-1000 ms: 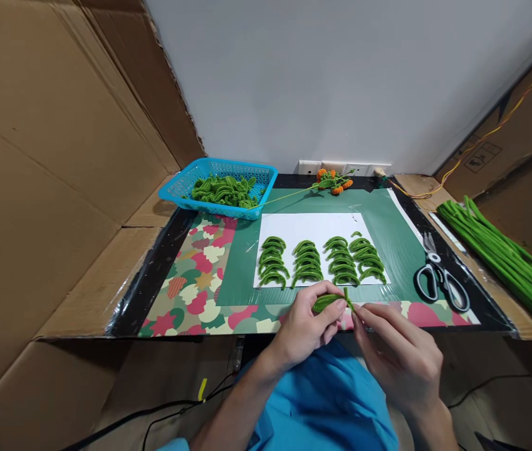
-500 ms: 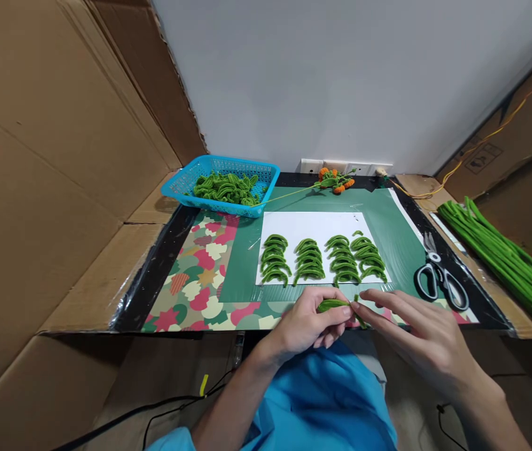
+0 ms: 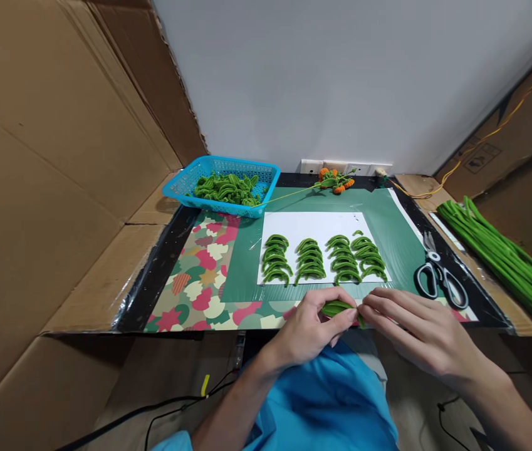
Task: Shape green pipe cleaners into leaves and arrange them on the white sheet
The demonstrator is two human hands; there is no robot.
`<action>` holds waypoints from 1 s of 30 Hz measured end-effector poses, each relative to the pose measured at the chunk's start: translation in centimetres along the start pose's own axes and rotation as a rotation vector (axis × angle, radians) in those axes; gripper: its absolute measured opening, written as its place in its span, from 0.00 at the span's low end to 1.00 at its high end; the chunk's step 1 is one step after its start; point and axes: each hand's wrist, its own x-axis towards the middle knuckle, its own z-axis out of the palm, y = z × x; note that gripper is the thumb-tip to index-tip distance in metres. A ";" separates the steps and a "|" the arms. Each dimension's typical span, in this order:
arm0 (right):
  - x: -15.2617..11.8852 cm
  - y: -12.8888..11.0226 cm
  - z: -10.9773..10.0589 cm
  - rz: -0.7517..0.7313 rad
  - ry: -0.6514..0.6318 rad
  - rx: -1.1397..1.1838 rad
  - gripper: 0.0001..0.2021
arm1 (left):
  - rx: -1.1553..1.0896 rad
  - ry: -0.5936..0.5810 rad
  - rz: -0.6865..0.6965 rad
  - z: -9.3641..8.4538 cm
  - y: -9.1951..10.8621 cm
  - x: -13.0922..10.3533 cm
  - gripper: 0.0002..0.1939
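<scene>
My left hand (image 3: 307, 327) is closed around a green pipe-cleaner leaf (image 3: 335, 307) at the table's front edge, thumb and index finger pinching it. Against its right end, the fingertips of my right hand (image 3: 423, 332) are pressed together on the pipe-cleaner ends, which my fingers partly hide. Just beyond my hands, a white sheet (image 3: 312, 224) bears several curved green pipe-cleaner pieces (image 3: 310, 258) laid out in columns. One small green scrap (image 3: 358, 233) lies above the right column.
A blue basket (image 3: 266, 181) of green pipe-cleaner pieces stands at the back left. An orange flower stem (image 3: 336, 181) lies at the back. To the right are scissors (image 3: 435, 269) and a bundle of long green pipe cleaners (image 3: 505, 263). Cardboard walls (image 3: 59, 156) flank the table.
My right fingers have closed in on the leaf's right end, and the upright green tip between my hands is now hidden. My left hand has shifted slightly right with the leaf.
</scene>
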 end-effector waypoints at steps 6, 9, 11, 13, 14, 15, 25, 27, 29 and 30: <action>0.3 -0.6 1.0 0.005 0.039 -0.105 0.05 | -0.063 -0.100 0.005 -0.6 0.9 -0.3 0.20; 0.4 -0.4 0.8 -0.034 0.093 -0.163 0.04 | -0.215 -0.218 -0.084 -0.9 1.6 -0.2 0.19; 0.6 -0.2 0.3 -0.050 0.100 -0.199 0.06 | -0.272 -0.255 -0.137 -0.9 2.0 -0.1 0.20; 0.9 0.0 -0.1 -0.073 0.087 -0.210 0.06 | -0.303 -0.271 -0.154 -0.8 2.3 0.1 0.21; 1.0 0.0 -0.2 -0.087 0.082 -0.201 0.07 | -0.324 -0.282 -0.156 -0.8 2.4 0.2 0.21; 1.2 0.0 -0.3 -0.097 0.082 -0.179 0.07 | -0.346 -0.287 -0.152 -0.7 2.4 0.3 0.21; 1.4 -1.1 0.9 0.103 0.144 0.092 0.08 | -0.353 -0.263 -0.067 0.5 2.1 0.4 0.20; 1.4 -1.7 1.4 0.220 0.204 0.183 0.10 | -0.328 -0.254 -0.025 0.6 2.3 0.4 0.20; 1.4 -2.3 1.7 0.355 0.245 0.284 0.12 | -0.242 -0.213 0.022 0.8 2.6 0.4 0.19; 1.5 -2.6 1.8 0.425 0.262 0.336 0.13 | -0.160 -0.175 0.058 0.9 2.9 0.3 0.18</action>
